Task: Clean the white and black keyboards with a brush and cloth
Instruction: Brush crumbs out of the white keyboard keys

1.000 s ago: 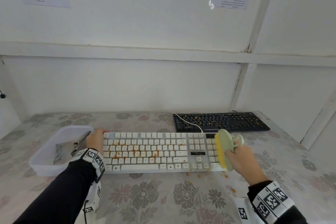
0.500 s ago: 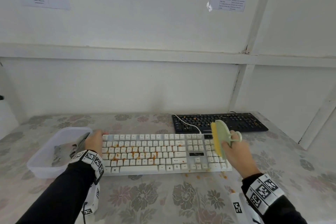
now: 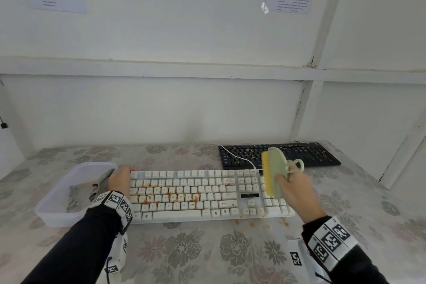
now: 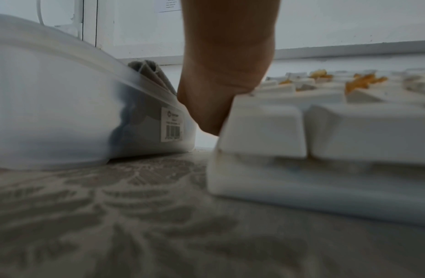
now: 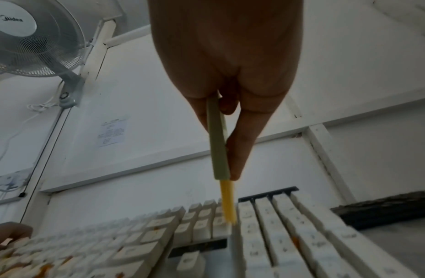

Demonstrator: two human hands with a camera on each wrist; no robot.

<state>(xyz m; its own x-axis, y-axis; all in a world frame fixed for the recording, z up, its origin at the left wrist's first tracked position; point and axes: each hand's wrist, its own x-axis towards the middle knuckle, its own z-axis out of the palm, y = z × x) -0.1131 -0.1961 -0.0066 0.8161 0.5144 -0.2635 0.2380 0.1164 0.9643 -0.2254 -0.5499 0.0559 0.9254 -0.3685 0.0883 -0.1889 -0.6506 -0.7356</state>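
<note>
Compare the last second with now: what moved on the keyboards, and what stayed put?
The right hand kept its grip on the brush and carried it slightly leftward and away over the number pad end of the white keyboard. The left hand stayed holding that keyboard's left end. The black keyboard and the plastic tub did not move.

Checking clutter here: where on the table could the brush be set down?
Bare tablecloth lies in front of the white keyboard and right of the black keyboard. Crowded: tub at left, crumbs near the front edge.
</note>
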